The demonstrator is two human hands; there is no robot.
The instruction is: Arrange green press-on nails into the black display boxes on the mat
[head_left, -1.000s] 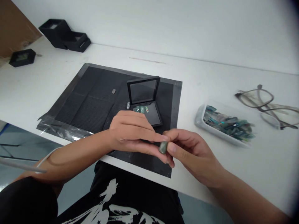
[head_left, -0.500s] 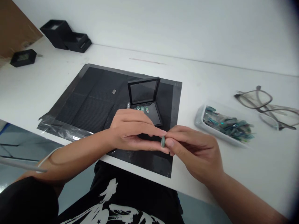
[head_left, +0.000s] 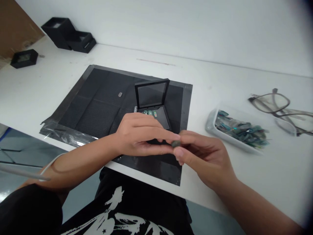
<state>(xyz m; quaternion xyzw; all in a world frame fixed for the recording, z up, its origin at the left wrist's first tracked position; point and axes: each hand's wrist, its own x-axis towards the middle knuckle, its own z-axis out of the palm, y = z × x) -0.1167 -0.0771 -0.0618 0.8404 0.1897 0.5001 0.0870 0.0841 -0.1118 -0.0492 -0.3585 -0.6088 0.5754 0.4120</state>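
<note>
A small green press-on nail (head_left: pixel 175 143) is pinched between both hands above the front right part of the black mat (head_left: pixel 97 107). My left hand (head_left: pixel 140 133) reaches in from the left, its thumb and index fingertips on the nail. From the right, my right hand (head_left: pixel 207 160) grips the same piece with thumb and index finger. Behind my left hand stands a black case (head_left: pixel 164 117) with its clear-windowed lid (head_left: pixel 151 94) raised. Several decorated green nails (head_left: pixel 150 113) lie in it, partly hidden by my hand. A silvery nail (head_left: pixel 135 109) shows at the case's left edge.
A clear plastic tub (head_left: pixel 211 124) full of blue-green nails (head_left: pixel 244 132) is right of my right hand. Eyeglasses (head_left: pixel 271 102) lie beyond it. A small grey piece (head_left: pixel 120 94) rests on the mat. Black boxes (head_left: pixel 61 32) and a black hexagonal box (head_left: pixel 24 58) stand far left.
The green nail has turned from upright to lying more sideways between my fingertips. Both hands have shifted slightly, and the view has moved a little.
</note>
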